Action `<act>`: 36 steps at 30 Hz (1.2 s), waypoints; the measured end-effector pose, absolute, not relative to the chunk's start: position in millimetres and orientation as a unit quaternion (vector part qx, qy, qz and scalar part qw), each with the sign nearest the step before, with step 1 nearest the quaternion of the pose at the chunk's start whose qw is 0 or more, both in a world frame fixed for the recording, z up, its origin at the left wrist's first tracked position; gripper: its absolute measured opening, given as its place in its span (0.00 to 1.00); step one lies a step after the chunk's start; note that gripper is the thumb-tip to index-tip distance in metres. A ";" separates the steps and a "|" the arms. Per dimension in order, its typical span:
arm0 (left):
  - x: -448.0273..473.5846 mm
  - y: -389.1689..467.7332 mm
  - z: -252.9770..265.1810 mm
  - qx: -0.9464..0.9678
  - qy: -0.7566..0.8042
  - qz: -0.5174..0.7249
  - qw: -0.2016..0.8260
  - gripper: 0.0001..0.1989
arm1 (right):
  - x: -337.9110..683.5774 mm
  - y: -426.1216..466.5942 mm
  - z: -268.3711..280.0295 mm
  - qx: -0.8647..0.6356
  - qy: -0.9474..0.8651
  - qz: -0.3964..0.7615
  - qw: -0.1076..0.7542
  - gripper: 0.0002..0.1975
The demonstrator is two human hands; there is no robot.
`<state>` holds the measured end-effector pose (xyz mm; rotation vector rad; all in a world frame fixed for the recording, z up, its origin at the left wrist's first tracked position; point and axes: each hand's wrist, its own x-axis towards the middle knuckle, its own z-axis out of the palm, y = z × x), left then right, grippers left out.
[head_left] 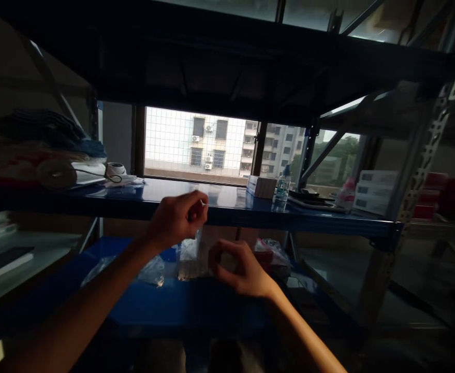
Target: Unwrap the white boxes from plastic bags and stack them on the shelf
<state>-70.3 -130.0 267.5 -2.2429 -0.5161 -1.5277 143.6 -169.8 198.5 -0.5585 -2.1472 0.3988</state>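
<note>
My left hand [180,215] is raised in front of the edge of the blue middle shelf [165,211], its fingers curled in and closed. Lower and to the right, my right hand [240,267] has thumb and fingers bent into a ring, the tips pressed together. What either hand holds, if anything, is too dark and blurred to make out. Behind the hands, on the lower blue shelf [149,308], are a clear plastic bag [188,251] and a brownish box-like thing [211,238], partly hidden by my right hand.
Another clear bag [152,270] lies on the lower shelf. Above stand a small box [261,186], a clear bottle [283,187], and stacked white boxes [375,191]. A roll [58,173] and folded cloth [48,129] are at left. A perforated metal post [425,150] rises at right.
</note>
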 end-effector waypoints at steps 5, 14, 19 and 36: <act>-63.3 -120.8 276.9 -0.786 -0.210 -0.569 0.118 0.07 | 152.6 -175.0 227.3 -0.226 -0.848 0.098 0.469 0.06; -50.0 -59.8 110.8 -0.760 -0.390 -0.516 -0.070 0.12 | 131.1 -86.4 130.0 -0.554 -0.679 0.002 0.482 0.16; -32.2 4.0 75.0 -0.662 -0.459 -0.541 -0.243 0.22 | 94.3 -47.2 123.3 -0.653 -0.614 -0.057 0.439 0.25; -47.4 -23.8 58.3 -0.601 -0.393 -0.621 -0.313 0.24 | 116.7 -52.8 85.3 -0.414 -0.586 0.175 0.674 0.34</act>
